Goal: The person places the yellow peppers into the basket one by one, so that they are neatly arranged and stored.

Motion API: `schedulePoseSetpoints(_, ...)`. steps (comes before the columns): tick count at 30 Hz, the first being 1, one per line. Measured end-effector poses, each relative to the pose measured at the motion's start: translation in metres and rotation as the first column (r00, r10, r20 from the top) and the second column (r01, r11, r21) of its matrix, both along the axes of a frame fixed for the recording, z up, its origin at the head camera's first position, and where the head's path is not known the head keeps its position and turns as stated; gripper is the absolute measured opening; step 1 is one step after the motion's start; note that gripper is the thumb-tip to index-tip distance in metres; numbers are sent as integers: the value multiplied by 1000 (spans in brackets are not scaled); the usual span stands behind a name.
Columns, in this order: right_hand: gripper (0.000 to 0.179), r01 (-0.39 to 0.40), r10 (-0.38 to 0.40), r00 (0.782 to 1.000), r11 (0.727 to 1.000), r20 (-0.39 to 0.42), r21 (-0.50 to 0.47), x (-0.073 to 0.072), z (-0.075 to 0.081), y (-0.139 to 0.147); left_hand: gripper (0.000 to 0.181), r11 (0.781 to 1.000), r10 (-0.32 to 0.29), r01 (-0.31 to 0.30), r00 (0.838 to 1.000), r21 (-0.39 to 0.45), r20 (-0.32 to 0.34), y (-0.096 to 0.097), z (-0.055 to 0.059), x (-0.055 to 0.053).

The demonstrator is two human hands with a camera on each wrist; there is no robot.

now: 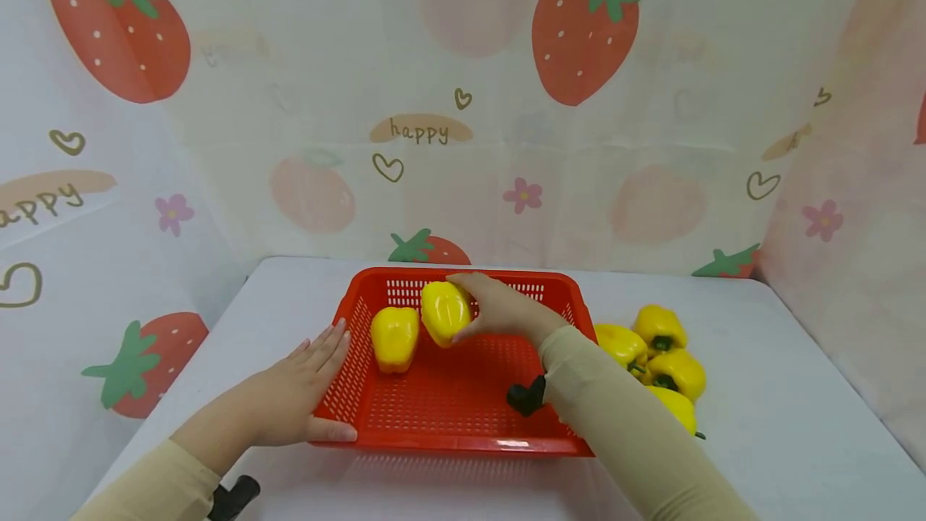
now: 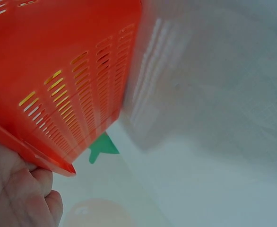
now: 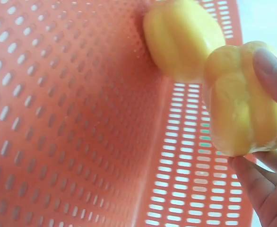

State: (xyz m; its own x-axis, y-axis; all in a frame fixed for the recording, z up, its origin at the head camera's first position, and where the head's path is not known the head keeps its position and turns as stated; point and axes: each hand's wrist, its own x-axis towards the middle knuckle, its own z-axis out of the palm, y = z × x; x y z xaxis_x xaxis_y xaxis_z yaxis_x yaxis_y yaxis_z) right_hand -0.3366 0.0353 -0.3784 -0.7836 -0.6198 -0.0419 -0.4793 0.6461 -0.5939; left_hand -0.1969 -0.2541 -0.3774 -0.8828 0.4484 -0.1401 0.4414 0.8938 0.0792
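My right hand (image 1: 499, 308) grips a yellow bell pepper (image 1: 444, 313) above the floor of a red perforated plastic basket (image 1: 463, 442). In the right wrist view the thumb lies on one side of this held pepper (image 3: 242, 104) and the fingertips on the other. Another yellow bell pepper (image 1: 395, 339) sits in the basket, left of the held one. My left hand (image 1: 297, 392) rests on the basket's left rim, its fingers straight and its thumb over the front corner. The left wrist view shows this hand (image 2: 18, 194) against the rim.
Several yellow bell peppers (image 1: 676, 372) with green stems lie on the white table (image 1: 781, 424), right of the basket; my right sleeve partly hides them. A strawberry-printed sheet (image 1: 463, 63) surrounds the table at the back and sides.
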Motion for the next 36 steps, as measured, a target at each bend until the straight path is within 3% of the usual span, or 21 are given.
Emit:
schedulePoseSetpoints(16,89,30,-30,1000,993,-3,115,-3,-14,-8,119,999,32,-32,999,-8,23,1,0,1)
schedulePoseSetpoints(36,92,16,-18,1000,989,10,145,-4,-30,-21,117,1000,22,-22,1000,14,6,0,-2,0)
